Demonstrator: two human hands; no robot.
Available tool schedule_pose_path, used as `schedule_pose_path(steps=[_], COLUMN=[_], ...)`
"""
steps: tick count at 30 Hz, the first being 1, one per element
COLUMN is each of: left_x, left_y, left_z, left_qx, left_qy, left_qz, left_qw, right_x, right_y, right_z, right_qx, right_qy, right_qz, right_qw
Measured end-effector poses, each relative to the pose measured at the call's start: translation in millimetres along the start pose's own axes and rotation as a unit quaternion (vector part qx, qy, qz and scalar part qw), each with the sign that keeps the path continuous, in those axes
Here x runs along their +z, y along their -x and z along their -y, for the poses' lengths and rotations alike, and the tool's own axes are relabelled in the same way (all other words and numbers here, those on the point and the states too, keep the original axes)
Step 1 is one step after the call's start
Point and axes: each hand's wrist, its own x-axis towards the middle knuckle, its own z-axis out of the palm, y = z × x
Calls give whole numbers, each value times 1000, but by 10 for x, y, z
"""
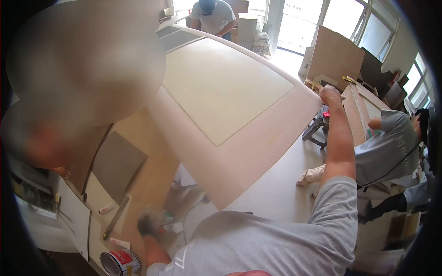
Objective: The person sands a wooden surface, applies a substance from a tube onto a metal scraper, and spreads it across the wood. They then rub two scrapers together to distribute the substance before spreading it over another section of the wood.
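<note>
A large pale pinkish board (258, 161) with a cream rectangular sheet (225, 87) on its face stretches across the middle of the view. My right arm reaches far out, and my right hand (330, 94) is closed at the board's right corner, seemingly gripping its edge. Low on the left, my left hand (147, 224) wears a dark glove and is smeared. It is beside the edge of a brown wooden work surface (154, 168), close to small green and white items that I cannot make out. Its fingers do not show clearly.
An open can (120, 263), a long flat tool (116, 217) and a grey sheet (119, 161) lie on the left. One person (214, 18) bends beyond the board; another (389, 147) works at a right-hand bench. A dark stool (316, 129) stands beside the board. Blurred patches cover the upper left.
</note>
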Motion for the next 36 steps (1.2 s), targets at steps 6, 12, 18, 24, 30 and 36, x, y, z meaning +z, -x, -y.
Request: schedule_pose_path(steps=[6, 12, 18, 24, 30, 36], left_x=[742, 780, 770, 540, 278, 409], left_y=[-290, -358, -285, -124, -64, -177], left_z=[683, 713, 732, 376, 261, 386], left_qx=[-58, -56, -31, -208, -246, -178], left_qy=[340, 348, 258, 553, 678, 686], left_qz=[-120, -129, -88, -70, -16, -17], left_qw=[931, 927, 962, 804, 693, 705], right_x=[301, 236, 539, 1173, 2361, 4084], right_y=[37, -120, -65, -529, 820, 3362], right_z=[110, -80, 154, -623, -611, 540], right_qx=[-47, -63, -255, -280, -27, -3], right_qy=[-221, -32, -137, -186, -233, -297], right_qz=[48, -60, -86, -261, -346, 53], right_qw=[973, 996, 953, 905, 908, 954])
